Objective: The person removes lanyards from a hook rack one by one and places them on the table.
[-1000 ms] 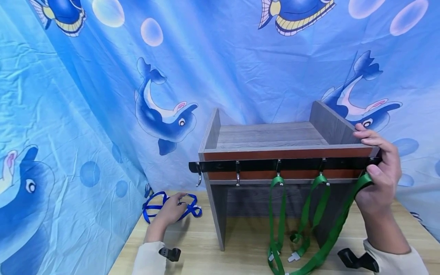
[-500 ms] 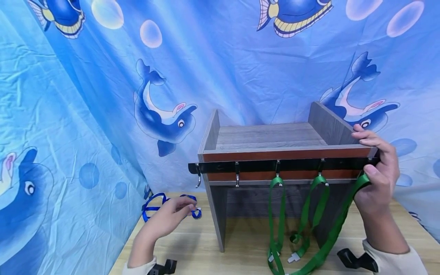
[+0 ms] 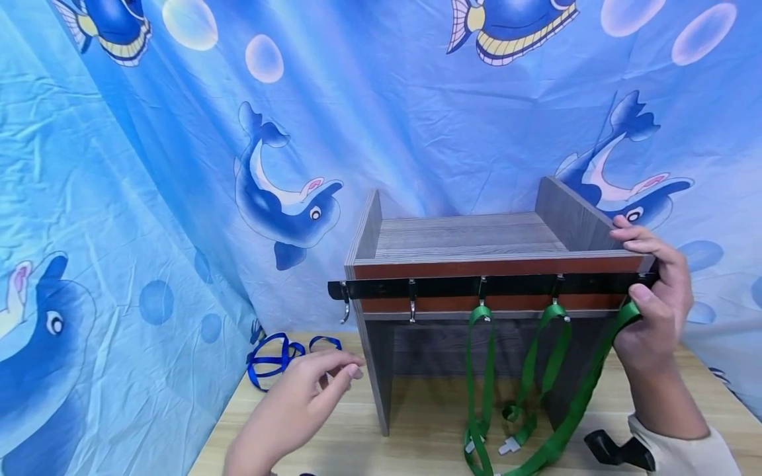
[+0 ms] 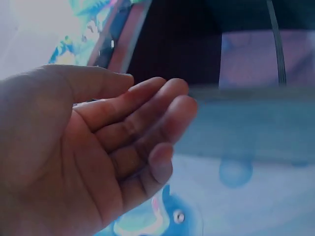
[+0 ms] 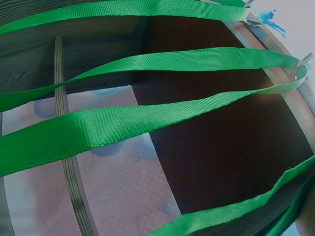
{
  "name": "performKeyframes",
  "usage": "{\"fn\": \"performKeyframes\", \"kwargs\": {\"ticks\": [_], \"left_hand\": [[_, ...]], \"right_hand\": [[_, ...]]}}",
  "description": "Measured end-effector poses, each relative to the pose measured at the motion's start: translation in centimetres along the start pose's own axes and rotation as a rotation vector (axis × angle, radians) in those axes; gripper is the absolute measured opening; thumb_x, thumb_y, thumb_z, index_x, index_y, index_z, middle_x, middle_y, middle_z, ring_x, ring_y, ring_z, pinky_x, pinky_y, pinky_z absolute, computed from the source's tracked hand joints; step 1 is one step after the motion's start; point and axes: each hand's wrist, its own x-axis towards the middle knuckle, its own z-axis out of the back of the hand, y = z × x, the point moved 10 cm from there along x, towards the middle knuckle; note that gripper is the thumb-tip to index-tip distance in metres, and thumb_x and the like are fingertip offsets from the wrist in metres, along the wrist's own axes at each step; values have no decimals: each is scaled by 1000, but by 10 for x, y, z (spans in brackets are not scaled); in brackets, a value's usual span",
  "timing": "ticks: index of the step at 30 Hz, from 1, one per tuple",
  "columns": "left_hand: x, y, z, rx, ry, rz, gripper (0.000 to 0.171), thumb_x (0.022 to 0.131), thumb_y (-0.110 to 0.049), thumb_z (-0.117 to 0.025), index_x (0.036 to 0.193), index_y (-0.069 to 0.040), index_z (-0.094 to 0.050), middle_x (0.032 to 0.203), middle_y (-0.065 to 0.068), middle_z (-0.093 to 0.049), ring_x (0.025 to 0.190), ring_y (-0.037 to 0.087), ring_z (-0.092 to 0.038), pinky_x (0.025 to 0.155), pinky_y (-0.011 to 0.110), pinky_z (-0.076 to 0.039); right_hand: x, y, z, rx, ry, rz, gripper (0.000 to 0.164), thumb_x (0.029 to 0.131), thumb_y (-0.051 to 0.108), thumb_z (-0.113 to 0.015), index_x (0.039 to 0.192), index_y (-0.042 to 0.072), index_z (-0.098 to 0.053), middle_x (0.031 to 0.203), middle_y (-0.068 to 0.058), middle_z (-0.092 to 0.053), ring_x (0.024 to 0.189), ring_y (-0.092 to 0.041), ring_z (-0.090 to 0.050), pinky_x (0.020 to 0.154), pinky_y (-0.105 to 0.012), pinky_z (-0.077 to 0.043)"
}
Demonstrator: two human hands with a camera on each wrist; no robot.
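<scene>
Left hand [image 3: 303, 406], fingers loosely bent, unclosed and empty, near the blue strap [image 3: 270, 360] on the bench [image 3: 351, 420], left of the shelf unit [image 3: 470, 235]; right hand [image 3: 661, 307] clamped on the unit's right end. The strap is probably light, limp, best pinched at a loop.

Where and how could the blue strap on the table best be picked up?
I'd pinch the blue strap at the raised-looking arc on its right, from above and from the right. It lies in loose loops, that arc shows apart from the main tangle, and the curtain stands close on the left.
</scene>
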Motion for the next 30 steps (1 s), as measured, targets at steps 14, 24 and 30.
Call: {"fn": "performKeyframes", "kwargs": {"ticks": [14,24,30], "left_hand": [[3,-53,-39,-164,48,-136,31,111,-42,-54,137,-33,-68,121,-16,-73,88,-1,-64,70,21,-56],[-1,-69,-84,-488,320,-38,57,110,-41,-56,160,-52,-32,160,-16,-49,117,-1,-67,85,21,-58],[-1,-85,-99,-602,404,-117,69,112,-35,-54,166,-46,-14,172,-15,-31,141,3,-55,106,23,-54]], "right_hand": [[-2,-5,1,3,-11,-8,36,83,2,-52,113,-14,-62,123,-20,-71,137,-37,-56,132,-43,-23],[0,-2,1,26,-18,2,35,82,1,-56,111,-15,-63,122,-20,-72,135,-37,-57,132,-43,-24],[0,0,0,-2,-3,6,35,82,2,-56,112,-14,-63,123,-19,-71,136,-36,-57,132,-42,-23]]}}
